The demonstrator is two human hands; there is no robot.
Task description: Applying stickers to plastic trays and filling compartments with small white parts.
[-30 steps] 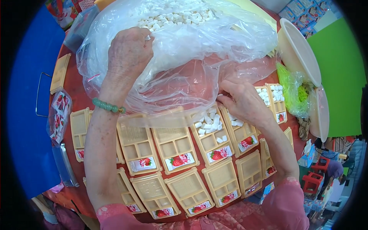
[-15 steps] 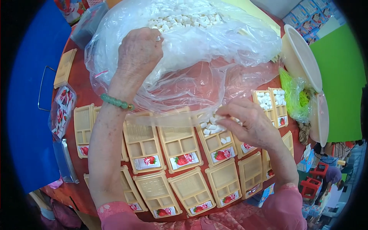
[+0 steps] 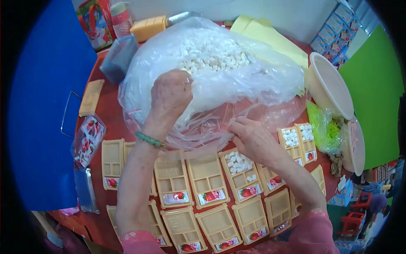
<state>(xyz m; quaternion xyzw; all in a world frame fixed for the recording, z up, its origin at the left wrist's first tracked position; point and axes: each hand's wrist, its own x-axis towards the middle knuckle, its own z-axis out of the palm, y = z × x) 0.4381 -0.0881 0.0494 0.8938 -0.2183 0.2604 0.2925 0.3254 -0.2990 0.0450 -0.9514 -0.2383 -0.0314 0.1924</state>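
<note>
A large clear plastic bag [image 3: 262, 78] lies across the table with a heap of small white marshmallow-like pieces [image 3: 215, 62] showing at its opening. My left hand [image 3: 171, 93] is closed in a fist on the near left side of that opening, gripping the film. With fingers pinched, my right hand [image 3: 253, 139] holds the bag's loose near edge. Just below the right hand, a beige compartment tray [image 3: 237, 180] has white pieces in its large section and a few in a small one. A strawberry-printed packet [image 3: 249, 191] sits in its bottom compartment.
Rows of similar trays [image 3: 207, 173] span the near table. Two filled trays [image 3: 292, 137] stand at right, beside a green bundle in plastic [image 3: 332, 129] and a large pale basin [image 3: 330, 84]. At left are a container of packets [image 3: 89, 139] and a grey bin [image 3: 118, 59].
My right hand has moved left and off the filled tray, pulling the bag's edge away from over it. The left hand stays closed at the bag. The view has shifted upward.
</note>
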